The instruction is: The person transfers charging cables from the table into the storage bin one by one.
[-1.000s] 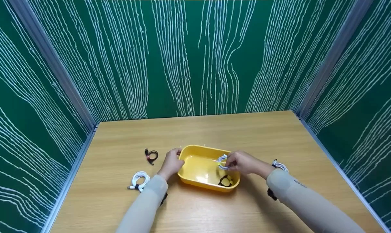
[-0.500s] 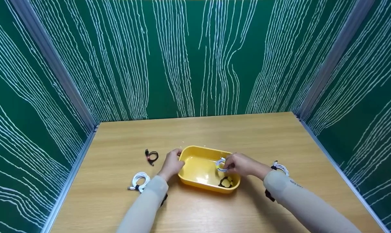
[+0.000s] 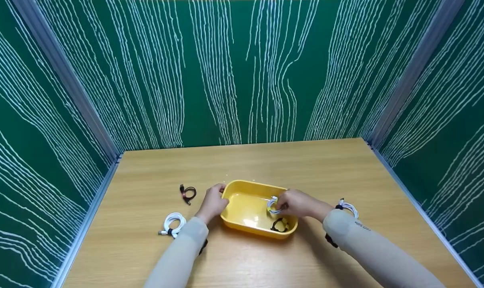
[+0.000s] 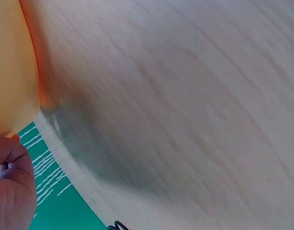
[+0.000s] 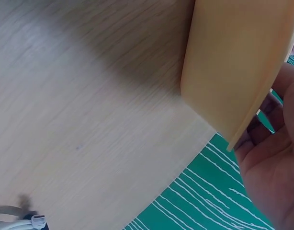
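Cable [image 3: 270, 203], white, coiled and tied in yellow, is pinched in my right grip [image 3: 300, 203] at the right end of the yellow, round-cornered rectangular plastic tub [image 3: 242, 206], lower centre of the frame. My left grip [image 3: 213, 204] clasps the tub's left rim, while a thin black coiled cable [image 3: 274, 224] lies in its lower right corner.

You have: yellow tray [image 3: 242, 206], one; coiled cables [image 3: 349, 207], five, of which white cables [image 3: 166, 222], three, black cables [image 3: 181, 187], two; left hand [image 3: 213, 205], one; right hand [image 3: 300, 203], one; pale sleeves [image 3: 173, 252], two; wooden table [image 3: 153, 172], one.
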